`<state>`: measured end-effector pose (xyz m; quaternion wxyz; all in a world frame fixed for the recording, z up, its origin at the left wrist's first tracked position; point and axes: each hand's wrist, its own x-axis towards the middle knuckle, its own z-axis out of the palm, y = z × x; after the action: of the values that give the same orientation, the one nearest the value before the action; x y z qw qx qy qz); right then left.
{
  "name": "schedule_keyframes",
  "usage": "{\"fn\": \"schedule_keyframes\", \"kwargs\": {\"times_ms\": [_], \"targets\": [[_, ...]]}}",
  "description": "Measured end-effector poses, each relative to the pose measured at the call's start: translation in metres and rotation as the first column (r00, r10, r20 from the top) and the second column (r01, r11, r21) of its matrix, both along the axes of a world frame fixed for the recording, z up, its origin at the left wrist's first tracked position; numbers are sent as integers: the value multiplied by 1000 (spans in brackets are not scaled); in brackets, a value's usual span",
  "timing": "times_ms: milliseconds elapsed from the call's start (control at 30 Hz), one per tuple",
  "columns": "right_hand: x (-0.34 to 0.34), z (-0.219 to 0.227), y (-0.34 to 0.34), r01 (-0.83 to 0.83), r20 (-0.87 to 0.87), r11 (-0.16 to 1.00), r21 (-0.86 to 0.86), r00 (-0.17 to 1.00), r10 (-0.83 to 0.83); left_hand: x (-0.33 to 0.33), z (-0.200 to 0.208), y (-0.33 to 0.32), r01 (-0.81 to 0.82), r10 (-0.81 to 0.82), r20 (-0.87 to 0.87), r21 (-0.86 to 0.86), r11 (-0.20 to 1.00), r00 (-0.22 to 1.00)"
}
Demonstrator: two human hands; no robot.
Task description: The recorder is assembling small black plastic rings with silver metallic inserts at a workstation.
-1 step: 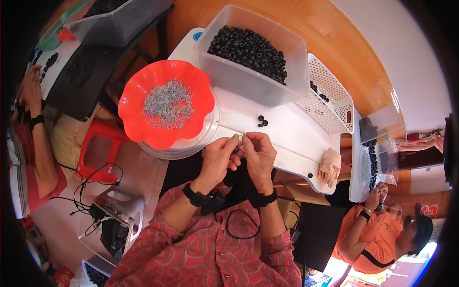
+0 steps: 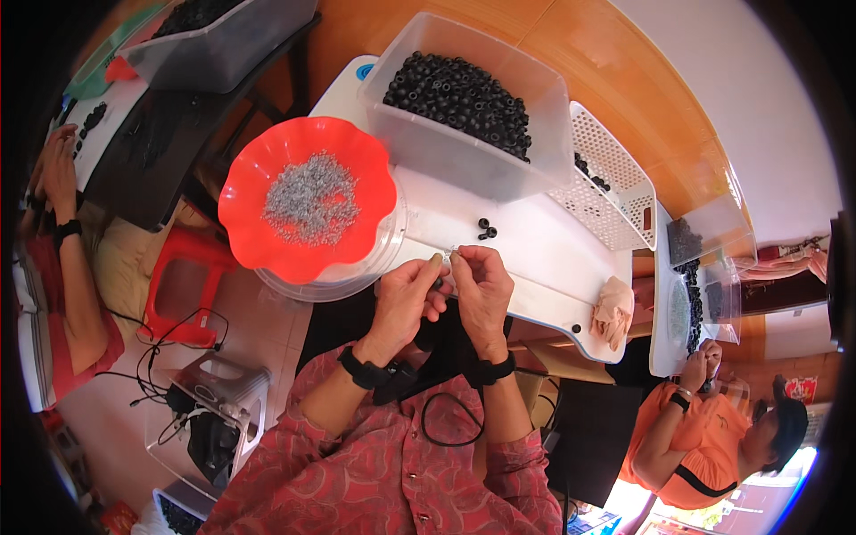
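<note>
Two bare hands are held close together over the near edge of the white worktop (image 2: 553, 259). Between the thumb and finger tips of the left hand (image 2: 403, 294) and the right hand (image 2: 484, 285), a small pale piece (image 2: 449, 254) is pinched; its exact form is too small to be made out. A dark piece (image 2: 438, 283) is lodged among the curled fingers of the left hand, partly hidden. To the left, a red scalloped bowl (image 2: 375, 169), heaped with tiny grey pieces (image 2: 312, 198), is set on a clear round container (image 2: 354, 282). Beyond the hands, a translucent box (image 2: 455, 165) is filled with black rings (image 2: 459, 98); at its right, a perforated white basket (image 2: 593, 207) is placed, with a few black parts inside. Three loose black pieces (image 2: 487, 230) are grouped just beyond the fingertips. Near the right end, a single black piece (image 2: 577, 329) is seen beside a crumpled beige cloth (image 2: 613, 312).
</note>
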<state>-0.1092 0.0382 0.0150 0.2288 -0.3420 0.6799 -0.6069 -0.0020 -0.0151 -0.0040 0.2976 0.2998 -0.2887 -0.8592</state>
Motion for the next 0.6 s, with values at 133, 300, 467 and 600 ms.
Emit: {"fn": "schedule_keyframes", "kwargs": {"times_ms": [133, 300, 467, 600], "targets": [[-17, -8, -15, 105, -213, 994, -8, 972, -105, 3, 1, 7, 7, -7, 13, -8, 1000, 1000], [-24, -14, -33, 149, -258, 988, 48, 957, -132, 8, -8, 6, 37, -39, -113, -23, 999, 993], [-21, -6, -24, 176, -164, 982, 61, 973, -164, 10, -5, 7, 72, -65, -193, 30, 997, 979], [-16, -1, 3, 198, -96, 978, 60, 977, -192, 11, -6, 9, 79, -74, -244, 10, 997, 967]]}}
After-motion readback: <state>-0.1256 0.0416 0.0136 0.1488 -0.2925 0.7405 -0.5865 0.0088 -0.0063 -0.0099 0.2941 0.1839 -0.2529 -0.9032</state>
